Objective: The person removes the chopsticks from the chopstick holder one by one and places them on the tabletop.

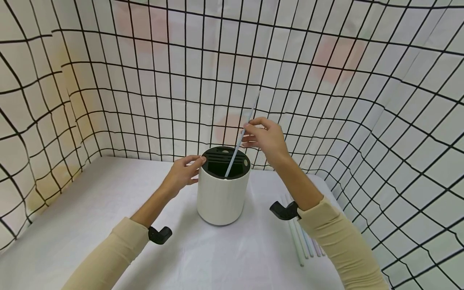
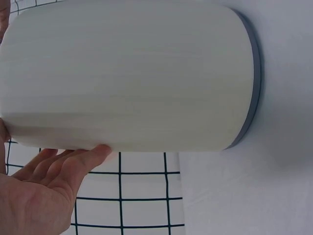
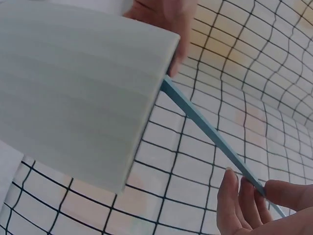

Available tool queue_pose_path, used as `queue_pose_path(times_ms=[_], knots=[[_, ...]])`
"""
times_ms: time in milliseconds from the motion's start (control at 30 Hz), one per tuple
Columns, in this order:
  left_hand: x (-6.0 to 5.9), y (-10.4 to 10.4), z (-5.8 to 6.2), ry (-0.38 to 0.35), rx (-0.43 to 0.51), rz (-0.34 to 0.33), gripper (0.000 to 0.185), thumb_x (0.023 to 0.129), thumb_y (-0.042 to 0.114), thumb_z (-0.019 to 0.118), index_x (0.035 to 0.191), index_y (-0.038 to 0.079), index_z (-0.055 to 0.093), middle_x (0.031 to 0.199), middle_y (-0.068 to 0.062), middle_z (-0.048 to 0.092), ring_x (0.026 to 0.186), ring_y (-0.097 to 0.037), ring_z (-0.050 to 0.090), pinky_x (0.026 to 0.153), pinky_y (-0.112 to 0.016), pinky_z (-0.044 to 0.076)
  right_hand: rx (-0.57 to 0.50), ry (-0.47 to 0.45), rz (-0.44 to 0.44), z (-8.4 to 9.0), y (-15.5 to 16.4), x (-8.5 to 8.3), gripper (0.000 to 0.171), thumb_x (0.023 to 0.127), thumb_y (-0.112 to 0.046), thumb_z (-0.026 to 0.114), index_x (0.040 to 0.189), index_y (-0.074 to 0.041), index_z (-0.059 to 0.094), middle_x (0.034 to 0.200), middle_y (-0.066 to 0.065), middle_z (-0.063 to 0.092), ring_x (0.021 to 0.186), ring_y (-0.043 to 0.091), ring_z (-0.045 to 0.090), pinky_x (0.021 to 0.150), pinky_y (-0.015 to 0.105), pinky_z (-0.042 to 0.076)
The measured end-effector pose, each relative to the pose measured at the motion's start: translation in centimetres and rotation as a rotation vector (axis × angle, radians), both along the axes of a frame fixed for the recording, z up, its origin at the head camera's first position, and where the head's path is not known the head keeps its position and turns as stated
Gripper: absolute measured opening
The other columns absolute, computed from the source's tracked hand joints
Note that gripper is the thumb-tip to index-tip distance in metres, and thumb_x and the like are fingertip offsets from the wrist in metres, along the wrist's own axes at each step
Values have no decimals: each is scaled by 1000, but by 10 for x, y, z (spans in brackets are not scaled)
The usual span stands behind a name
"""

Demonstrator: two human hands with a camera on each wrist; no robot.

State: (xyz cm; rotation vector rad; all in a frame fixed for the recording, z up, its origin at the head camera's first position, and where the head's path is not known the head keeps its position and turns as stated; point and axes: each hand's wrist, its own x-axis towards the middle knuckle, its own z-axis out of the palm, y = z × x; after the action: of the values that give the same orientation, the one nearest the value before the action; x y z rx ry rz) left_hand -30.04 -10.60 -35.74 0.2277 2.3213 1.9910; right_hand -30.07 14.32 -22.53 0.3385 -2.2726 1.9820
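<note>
A white cylindrical holder [image 1: 222, 197] with a black slotted insert stands upright on the white table [image 1: 90, 225]. My left hand [image 1: 183, 174] rests on its upper left side near the rim, fingers nearly straight against the wall [image 2: 73, 169]. My right hand [image 1: 266, 139] is above and to the right of the holder and pinches a thin pale blue straw [image 1: 241, 141]. The straw slants down with its lower end inside the holder's opening. In the right wrist view the straw [image 3: 210, 132] runs from the holder's rim [image 3: 88, 93] to my fingertips [image 3: 254, 196].
Several more pale straws [image 1: 302, 241] lie on the table to the right of the holder, partly under my right forearm. A white sheet with a black grid [image 1: 326, 100] walls in the table at the back and both sides.
</note>
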Motion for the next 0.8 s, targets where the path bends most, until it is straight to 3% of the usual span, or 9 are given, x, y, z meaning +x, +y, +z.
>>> queue_pose_path(times_ms=[233, 433, 667, 800], knots=[[0, 0, 0, -1, 1, 1, 61, 100, 51, 61, 146, 12, 53, 151, -10, 54, 137, -32, 54, 103, -47, 55, -101, 3, -61, 14, 23, -1, 21, 100, -16, 67, 113, -1, 63, 98, 11, 69, 83, 20, 73, 78, 33, 65], [1, -1, 1, -3, 1, -5, 61, 100, 50, 60, 147, 11, 51, 151, -11, 52, 137, -33, 54, 103, -48, 55, -86, -6, -120, 13, 41, -5, 25, 101, -19, 65, 117, 0, 62, 100, 10, 68, 81, 19, 72, 78, 32, 65], [0, 0, 2, -11, -3, -2, 62, 100, 51, 60, 146, 12, 52, 151, -10, 53, 137, -32, 54, 103, -48, 55, 6, -73, -101, -9, 59, -9, 30, 101, -20, 65, 121, 2, 61, 91, 3, 69, 79, 16, 74, 79, 31, 65], [1, 1, 2, -12, -9, -2, 61, 100, 52, 60, 146, 12, 53, 151, -11, 54, 137, -32, 54, 103, -47, 54, 84, -118, -87, -28, 71, -12, 31, 102, -22, 64, 123, 1, 61, 100, 8, 67, 82, 17, 74, 82, 34, 65]])
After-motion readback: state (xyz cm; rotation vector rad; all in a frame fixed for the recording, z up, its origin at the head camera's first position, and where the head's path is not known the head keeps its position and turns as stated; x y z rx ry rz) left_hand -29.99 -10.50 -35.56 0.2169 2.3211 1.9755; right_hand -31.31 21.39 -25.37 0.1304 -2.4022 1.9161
